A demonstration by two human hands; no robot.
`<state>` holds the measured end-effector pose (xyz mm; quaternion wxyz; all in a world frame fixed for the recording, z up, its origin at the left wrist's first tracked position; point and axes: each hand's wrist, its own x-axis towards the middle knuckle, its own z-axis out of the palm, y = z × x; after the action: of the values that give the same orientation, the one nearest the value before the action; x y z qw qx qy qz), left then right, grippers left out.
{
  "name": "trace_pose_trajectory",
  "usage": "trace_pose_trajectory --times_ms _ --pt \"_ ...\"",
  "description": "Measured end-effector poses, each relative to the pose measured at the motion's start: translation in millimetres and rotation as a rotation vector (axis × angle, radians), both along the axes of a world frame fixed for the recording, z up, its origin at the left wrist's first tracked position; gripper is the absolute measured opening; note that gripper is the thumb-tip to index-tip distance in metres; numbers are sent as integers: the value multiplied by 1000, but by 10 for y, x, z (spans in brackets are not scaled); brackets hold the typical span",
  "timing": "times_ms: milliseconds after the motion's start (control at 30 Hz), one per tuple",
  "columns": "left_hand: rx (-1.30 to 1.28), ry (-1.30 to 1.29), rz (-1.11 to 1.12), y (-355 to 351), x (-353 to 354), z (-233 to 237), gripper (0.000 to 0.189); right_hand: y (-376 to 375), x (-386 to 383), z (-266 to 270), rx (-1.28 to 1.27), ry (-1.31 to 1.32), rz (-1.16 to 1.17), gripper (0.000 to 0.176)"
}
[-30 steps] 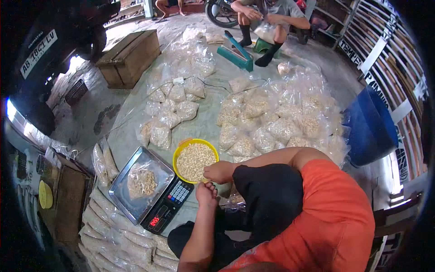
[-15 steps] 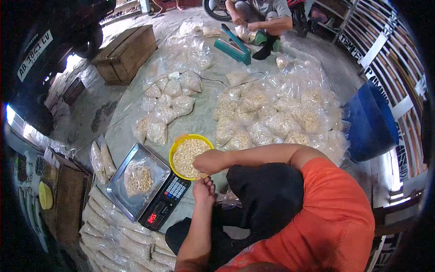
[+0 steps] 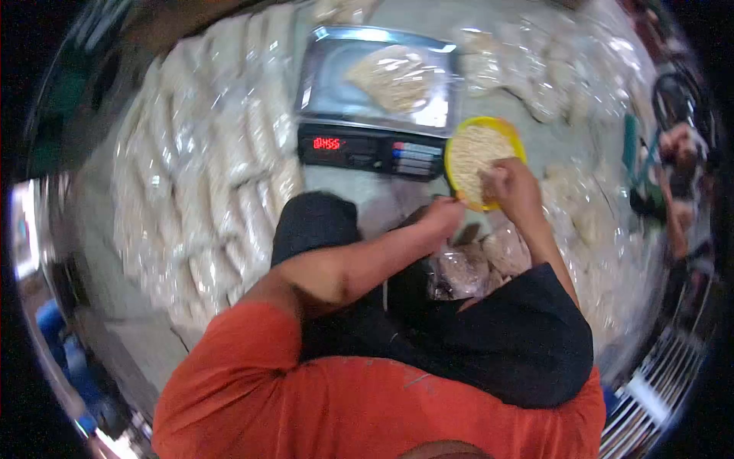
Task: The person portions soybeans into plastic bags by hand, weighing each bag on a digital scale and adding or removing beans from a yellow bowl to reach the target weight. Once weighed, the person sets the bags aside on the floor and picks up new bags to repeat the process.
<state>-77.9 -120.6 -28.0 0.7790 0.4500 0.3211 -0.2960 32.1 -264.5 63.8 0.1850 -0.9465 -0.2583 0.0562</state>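
A yellow basin point(image 3: 520, 144) with pale, bean-like pieces point(image 3: 475, 149) in it stands right of a digital scale point(image 3: 344, 162). My left hand point(image 3: 445, 217) is closed at the basin's near rim, by its orange handle. Over the pieces inside the basin is my right hand point(image 3: 506, 182), fingers curled in and blurred; what they hold is hidden. On the scale's metal tray point(image 3: 321, 84) lies a clear bag of pale pieces point(image 3: 397, 80). The red display is smeared.
Many long filled plastic bags point(image 3: 229, 145) lie in rows at left. More filled bags point(image 3: 535, 73) are spread at upper right, and others point(image 3: 462, 268) lie close to my legs. A person's hands point(image 3: 677, 141) show at the far right edge.
My view has swung round and down, so the scale now lies ahead and the basin to its right. My left hand stays at the rim, my right hand inside the basin.
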Motion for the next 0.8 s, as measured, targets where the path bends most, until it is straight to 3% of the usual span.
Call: trace_pose_trajectory --times_ms 100,133,267,333,500,567,633,733,800 --pt "-173 -97 137 -384 132 -1003 20 316 -111 563 136 -25 -20 26" --pt "163 -33 20 -181 203 -230 25 376 -93 657 203 -20 -57 27" --pt "153 -35 92 -265 137 -142 28 337 30 438 324 -248 127 32" --pt "342 52 98 -338 124 -110 29 372 38 314 -7 0 -23 35" --pt "121 -32 77 -350 157 -365 28 640 23 550 111 22 -25 34" --pt "104 -1 98 -329 143 -304 26 854 116 593 335 63 188 29" --pt "158 -1 -83 -196 162 -11 25 1119 230 469 262 -4 297 29" --pt "-43 -129 19 -278 29 -231 26 1439 440 160 175 -71 410 29" --pt "60 -138 -75 -259 18 -275 32 1600 550 44 161 -75 412 29"
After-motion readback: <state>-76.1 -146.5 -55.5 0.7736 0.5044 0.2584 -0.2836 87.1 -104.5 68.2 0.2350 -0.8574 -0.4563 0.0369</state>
